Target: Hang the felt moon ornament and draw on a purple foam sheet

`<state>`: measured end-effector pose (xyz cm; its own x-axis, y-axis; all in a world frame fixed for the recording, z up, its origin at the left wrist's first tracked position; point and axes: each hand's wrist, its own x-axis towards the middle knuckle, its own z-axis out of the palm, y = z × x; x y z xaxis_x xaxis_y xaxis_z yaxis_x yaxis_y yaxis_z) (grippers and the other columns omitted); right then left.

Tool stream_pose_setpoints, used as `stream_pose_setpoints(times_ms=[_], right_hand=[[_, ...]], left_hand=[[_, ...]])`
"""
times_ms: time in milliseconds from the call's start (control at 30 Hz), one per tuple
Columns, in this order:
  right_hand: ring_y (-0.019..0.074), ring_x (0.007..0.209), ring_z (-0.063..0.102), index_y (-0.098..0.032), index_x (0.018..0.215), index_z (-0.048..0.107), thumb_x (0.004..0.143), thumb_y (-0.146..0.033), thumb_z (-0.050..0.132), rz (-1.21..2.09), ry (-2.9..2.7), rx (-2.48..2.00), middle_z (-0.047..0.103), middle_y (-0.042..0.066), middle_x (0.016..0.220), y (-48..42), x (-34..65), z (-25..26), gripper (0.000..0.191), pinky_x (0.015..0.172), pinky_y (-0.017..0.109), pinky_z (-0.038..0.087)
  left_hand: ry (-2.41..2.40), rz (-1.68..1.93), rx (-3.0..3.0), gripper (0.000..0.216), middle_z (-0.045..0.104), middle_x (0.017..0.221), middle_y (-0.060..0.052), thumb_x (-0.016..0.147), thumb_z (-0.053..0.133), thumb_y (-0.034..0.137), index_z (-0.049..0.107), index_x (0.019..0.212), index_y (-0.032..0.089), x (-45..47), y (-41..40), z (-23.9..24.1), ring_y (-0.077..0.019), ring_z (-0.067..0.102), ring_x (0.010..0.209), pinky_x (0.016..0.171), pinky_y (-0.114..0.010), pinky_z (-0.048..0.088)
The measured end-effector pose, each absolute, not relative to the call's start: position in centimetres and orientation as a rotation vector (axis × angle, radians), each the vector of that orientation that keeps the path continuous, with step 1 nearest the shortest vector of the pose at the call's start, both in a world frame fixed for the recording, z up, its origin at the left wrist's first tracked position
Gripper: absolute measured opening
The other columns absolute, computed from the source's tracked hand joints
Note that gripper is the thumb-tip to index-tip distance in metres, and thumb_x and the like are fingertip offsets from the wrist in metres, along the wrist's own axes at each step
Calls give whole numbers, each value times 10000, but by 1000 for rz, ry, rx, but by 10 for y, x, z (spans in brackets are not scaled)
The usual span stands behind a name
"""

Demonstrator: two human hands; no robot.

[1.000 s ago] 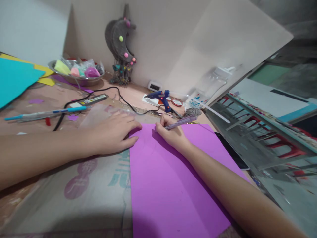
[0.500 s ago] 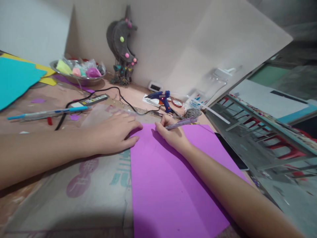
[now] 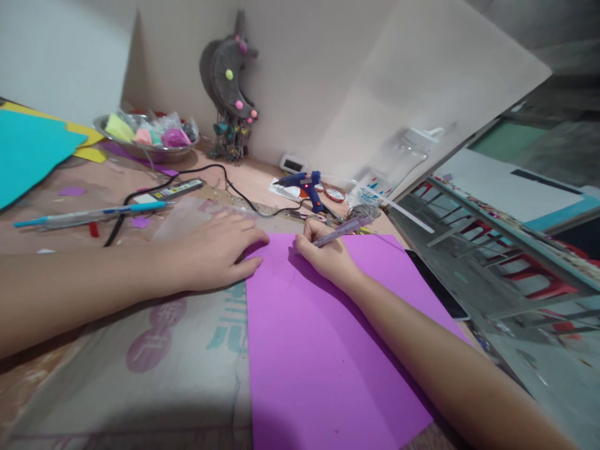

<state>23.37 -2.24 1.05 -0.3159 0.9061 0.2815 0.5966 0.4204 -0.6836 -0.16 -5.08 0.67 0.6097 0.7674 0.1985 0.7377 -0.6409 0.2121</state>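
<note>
1. Plainly, we are resting our left hand [image 3: 220, 250] over the left edge of a flat, bright purple rectangular sheet [image 3: 319, 362], near its far corner; the fingers are lying loosely spread, thumb apart from forefinger, gripping nothing.
2. With our right hand [image 3: 328, 253] we are pinching a slim, translucent purple plastic pen [image 3: 344, 229] between thumb and fingers; we cannot tell whether its tip is touching the sheet.
3. The sheet is lying in front of us, partly over a pale, cardboard-like panel printed in pink and teal [image 3: 187, 375], with a flat, black, tablet-like slab [image 3: 438, 284] along its right edge.
4. We are judging the sheet light and bendable, paper or thin foam; it is probably prone to sliding and to creasing under hard pressure, so we are favouring flat fingertips near a margin for steadying it, and two opposite edges for lifting.
5. We are judging the pen light, stiff and slightly slick; low on the barrel, near the tip, is looking the surest hold.
</note>
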Motion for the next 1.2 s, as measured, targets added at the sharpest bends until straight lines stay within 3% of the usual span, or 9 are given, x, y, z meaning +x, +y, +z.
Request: stream_pose_setpoints(times_ms=[267, 900, 1100, 1200], right_hand=[[136, 574, 398, -253, 643, 353, 827, -307, 553, 553, -2015, -1262, 410, -56, 571, -21, 234, 8, 277, 590, 296, 316], [113, 519, 350, -259, 597, 334, 764, -322, 560, 664, -2051, -1254, 372, -60, 532, -33, 238, 11, 288, 518, 278, 292], [127, 536, 409, -256, 646, 366, 832, -363, 586, 643, -1956, -1258, 428, -52, 561, -34, 238, 9, 308, 549, 286, 336], [151, 589, 497, -245, 746, 490, 894, -397, 586, 565, -1919, -1203, 552, -27, 641, -28, 244, 14, 233, 597, 298, 403]], left_hand=[[1250, 439, 2726, 431, 738, 1141, -133, 950, 499, 389, 708, 1256, 167, -2, -51, 8, -330, 652, 1107, 1021, -499, 469], [1269, 402, 2744, 428, 721, 1112, -140, 961, 503, 387, 706, 1257, 154, -2, -51, 8, -328, 646, 1090, 1021, -500, 469], [1264, 432, 2733, 440, 716, 1094, -140, 963, 492, 402, 708, 1259, 157, -2, -51, 8, -333, 643, 1079, 1010, -511, 473], [1270, 410, 2727, 440, 715, 1088, -140, 959, 495, 402, 705, 1258, 158, -2, -51, 8, -333, 642, 1085, 1023, -511, 467]])
